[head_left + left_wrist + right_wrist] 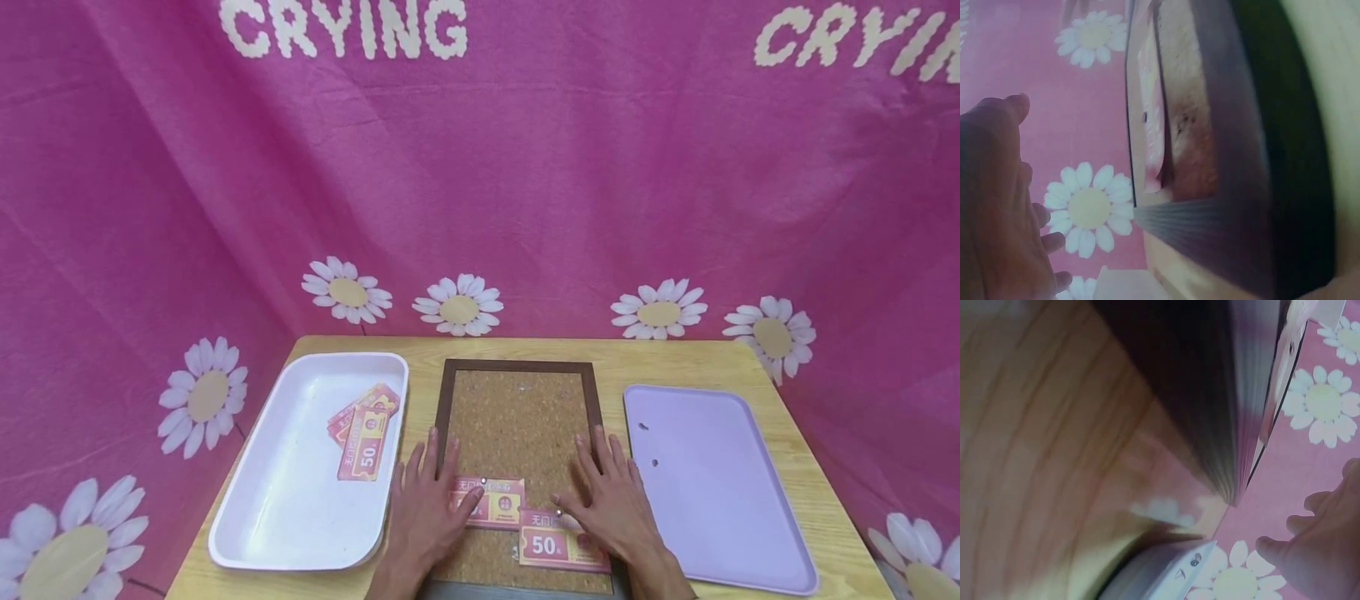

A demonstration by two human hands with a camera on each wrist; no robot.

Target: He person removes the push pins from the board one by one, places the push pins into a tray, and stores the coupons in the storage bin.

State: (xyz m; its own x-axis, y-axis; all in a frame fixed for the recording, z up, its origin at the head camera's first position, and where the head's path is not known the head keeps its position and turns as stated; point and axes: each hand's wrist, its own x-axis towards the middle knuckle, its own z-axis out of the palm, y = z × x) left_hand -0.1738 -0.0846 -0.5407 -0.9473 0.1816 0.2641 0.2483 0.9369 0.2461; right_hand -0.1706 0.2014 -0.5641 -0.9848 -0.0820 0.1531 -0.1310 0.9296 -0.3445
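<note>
A cork board [517, 425] in a dark brown frame lies on the table. Two pink and yellow coupons lie on its lower half: a left coupon [506, 508] and, lower down, a right coupon [547, 547]. At the top edge of each sits a small round-headed pin, the left pin [483, 481] and the right pin [558, 514]. My left hand [427, 512] is over the board's left edge, its thumb overlapping the left coupon. Over the right edge, my right hand [617, 508] partly covers the right coupon. Both have spread fingers and hold nothing; both wrist views show them raised above the board.
A white tray [292, 483] at the left holds several overlapping coupons [365, 446]. To the right lies a shallow purple tray [727, 500] with two small dark objects [643, 427] near its left edge. A pink daisy-print cloth [525, 208] hangs behind the wooden table [675, 358].
</note>
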